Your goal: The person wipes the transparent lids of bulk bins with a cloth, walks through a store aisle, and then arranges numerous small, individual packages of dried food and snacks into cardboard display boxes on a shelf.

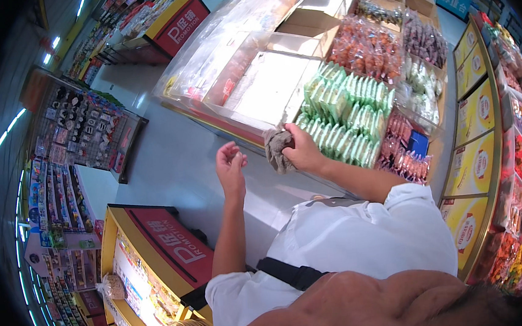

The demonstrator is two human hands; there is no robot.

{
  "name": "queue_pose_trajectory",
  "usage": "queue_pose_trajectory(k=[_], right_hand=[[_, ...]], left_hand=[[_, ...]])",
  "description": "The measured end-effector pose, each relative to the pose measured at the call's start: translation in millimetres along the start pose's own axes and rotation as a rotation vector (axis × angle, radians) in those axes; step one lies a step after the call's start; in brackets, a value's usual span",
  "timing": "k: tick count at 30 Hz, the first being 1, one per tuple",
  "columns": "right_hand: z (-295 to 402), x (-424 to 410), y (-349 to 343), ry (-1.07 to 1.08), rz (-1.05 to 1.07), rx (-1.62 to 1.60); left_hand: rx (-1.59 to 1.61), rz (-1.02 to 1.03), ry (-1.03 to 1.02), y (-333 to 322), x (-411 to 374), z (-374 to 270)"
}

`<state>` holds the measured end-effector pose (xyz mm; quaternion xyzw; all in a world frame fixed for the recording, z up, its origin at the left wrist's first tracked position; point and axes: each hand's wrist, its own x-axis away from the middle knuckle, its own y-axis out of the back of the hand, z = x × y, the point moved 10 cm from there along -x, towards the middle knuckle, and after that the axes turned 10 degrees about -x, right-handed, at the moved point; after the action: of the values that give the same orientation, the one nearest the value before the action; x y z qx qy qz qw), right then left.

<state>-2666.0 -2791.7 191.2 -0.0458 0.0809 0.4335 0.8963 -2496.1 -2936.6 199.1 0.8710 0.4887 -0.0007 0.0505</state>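
Observation:
My right hand (305,149) grips a crumpled grey-brown cloth (279,150) at the near edge of a store display bin with clear plastic walls. The cloth is close to the bin's rim; whether it touches cannot be told. My left hand (231,160) is raised over the aisle, left of the cloth, with its fingers curled and nothing visible in them. Beyond the cloth lies a white, brightly lit panel (266,82) inside a clear-walled compartment. Green-wrapped packets (344,110) stand in rows just right of it, beside my right forearm.
More bins hold red-brown packets (367,46) and pink packets (395,145), with a blue item (418,143) among them. Yellow panelled shelving (477,160) runs along the right. A red and yellow promotion stand (170,239) is near my left elbow. A hanging-goods rack (85,126) stands across the aisle.

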Motion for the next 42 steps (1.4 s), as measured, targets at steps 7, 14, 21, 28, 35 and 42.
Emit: queue_pose_trajectory(k=[7,14,21,28,35,42], right_hand=[[107.0,1.1,13.8,0.497,-0.136,0.038],[120.2,-50.9,-78.4,0.690,0.118,0.885],[82.1,-139.8,-184.6,0.769,0.047,1.274],[54.9,-154.1,-165.8,0.329,-0.014,1.378],[66.6,-93.7,-98.9,0.033,0.073,1.495],[68.7,-83.0,-67.9,-0.201,0.093,0.975]], left_hand=[[0.020,-0.125,-0.261,29.5,-93.6,-31.5],[-0.271,-0.184,-0.605,35.6,-159.1,-64.3],[-0.288,0.094,-0.817,18.6,-208.8,-100.1],[-0.116,0.448,-0.727,-7.8,-232.6,-87.9],[-0.338,0.519,-0.812,-19.9,-231.3,-76.0],[-0.400,0.685,-0.917,-45.6,-197.5,-100.3]])
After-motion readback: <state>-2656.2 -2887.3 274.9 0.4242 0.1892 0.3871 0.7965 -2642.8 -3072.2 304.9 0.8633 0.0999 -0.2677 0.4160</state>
